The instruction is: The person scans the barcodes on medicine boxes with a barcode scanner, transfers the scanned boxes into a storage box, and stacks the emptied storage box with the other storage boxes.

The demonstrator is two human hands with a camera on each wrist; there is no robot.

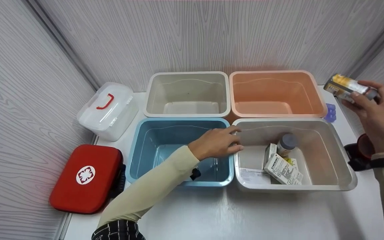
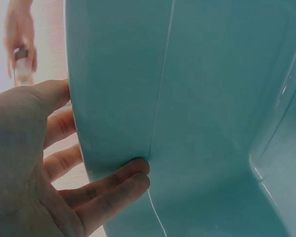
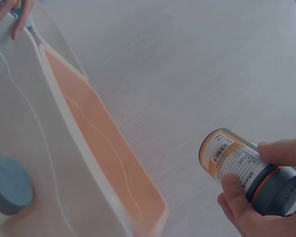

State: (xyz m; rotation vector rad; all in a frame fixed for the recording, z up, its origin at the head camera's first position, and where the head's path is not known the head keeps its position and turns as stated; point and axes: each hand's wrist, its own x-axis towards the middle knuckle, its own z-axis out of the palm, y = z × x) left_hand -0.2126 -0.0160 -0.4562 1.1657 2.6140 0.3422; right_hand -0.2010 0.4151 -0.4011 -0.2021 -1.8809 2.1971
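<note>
My right hand (image 1: 378,106) grips a pill bottle (image 1: 345,86) near its dark cap, holding it tilted in the air at the far right, beyond the orange bin. The bottle (image 3: 234,155) has a white, orange and grey label with a barcode. My left hand (image 1: 217,143) rests at the rim between the blue bin (image 1: 142,140) and the large light-grey bin (image 1: 342,160), fingers loosely bent over it. Two of its fingertips (image 2: 140,170) touch the blue bin's inner wall. Inside the light-grey bin are a grey-capped bottle (image 1: 287,143) and several medicine boxes (image 1: 283,169).
Behind stand a beige bin (image 1: 188,85) and an orange bin (image 1: 272,86). On the left are a clear lidded box (image 1: 103,111) with a red handle and a red first-aid case (image 1: 85,180). A purple item (image 1: 330,112) lies behind the right bins.
</note>
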